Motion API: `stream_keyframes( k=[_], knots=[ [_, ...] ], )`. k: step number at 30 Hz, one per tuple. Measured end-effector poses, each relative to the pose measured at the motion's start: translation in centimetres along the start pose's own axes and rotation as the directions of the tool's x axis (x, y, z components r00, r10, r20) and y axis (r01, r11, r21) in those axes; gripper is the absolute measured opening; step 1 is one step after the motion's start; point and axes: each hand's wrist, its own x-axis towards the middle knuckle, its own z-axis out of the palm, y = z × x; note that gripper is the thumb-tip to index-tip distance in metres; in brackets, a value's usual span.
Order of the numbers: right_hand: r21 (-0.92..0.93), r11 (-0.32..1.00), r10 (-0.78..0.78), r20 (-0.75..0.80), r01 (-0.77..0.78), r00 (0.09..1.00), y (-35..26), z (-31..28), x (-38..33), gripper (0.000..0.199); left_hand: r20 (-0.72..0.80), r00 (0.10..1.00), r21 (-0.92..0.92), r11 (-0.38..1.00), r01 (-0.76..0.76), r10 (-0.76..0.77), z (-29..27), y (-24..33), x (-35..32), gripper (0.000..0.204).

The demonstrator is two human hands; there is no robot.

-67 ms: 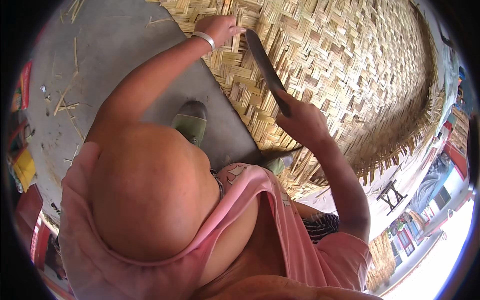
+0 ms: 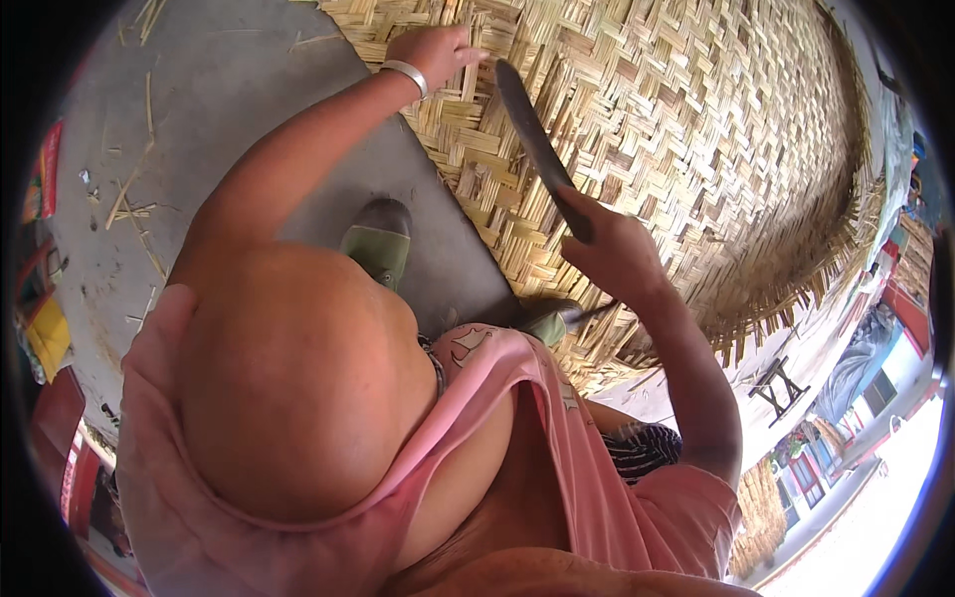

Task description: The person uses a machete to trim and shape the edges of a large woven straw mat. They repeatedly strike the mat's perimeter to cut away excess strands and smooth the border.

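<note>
Now | right hand [image 2: 609, 251] grip closed round knife [image 2: 532, 139] | left hand [image 2: 430, 48] pressing woven mat [image 2: 696, 149], grip unclear

Grey concrete floor [image 2: 229, 90] upper left, scattered straw bits [image 2: 129, 189]; bright daylight, buildings [image 2: 846, 408] and small wooden stand [image 2: 776, 383] lower right.
</note>
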Motion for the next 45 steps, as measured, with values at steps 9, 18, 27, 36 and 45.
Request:
stream_keyframes(
  k=[9, 18, 27, 36, 45],
  knots=[
    [0.666, 0.741, -0.045, -0.079, 0.086, 0.996, 1.8, -0.2, -1.6, 0.056, 0.541, 0.839, -0.597, 0.678, 0.429, -0.055, -0.1, 4.8, 0.9, 0.031],
    [0.666, 0.746, -0.028, 0.014, 0.012, 1.000, 2.1, 2.8, 2.3, 0.058, 0.376, 0.886, -0.615, 0.641, 0.458, -0.272, 1.5, 1.9, -2.3, 0.024],
    [0.637, 0.768, -0.042, -0.053, 0.066, 0.998, 2.5, 3.4, 4.8, 0.057, 0.596, 0.768, -0.654, 0.413, 0.633, -0.234, 0.3, 2.7, -1.8, 0.026],
    [0.624, 0.777, -0.044, -0.080, 0.085, 0.996, 2.3, 4.1, 5.3, 0.058, 0.469, 0.880, -0.608, 0.695, 0.384, -0.077, 0.8, 2.1, -1.9, 0.030],
    [0.267, 0.961, -0.070, -0.004, 0.069, 0.998, 0.0, 1.1, 4.3, 0.059, 0.522, 0.840, -0.729, 0.434, 0.529, -0.146, 1.0, 1.4, -2.7, 0.028]
  ],
)
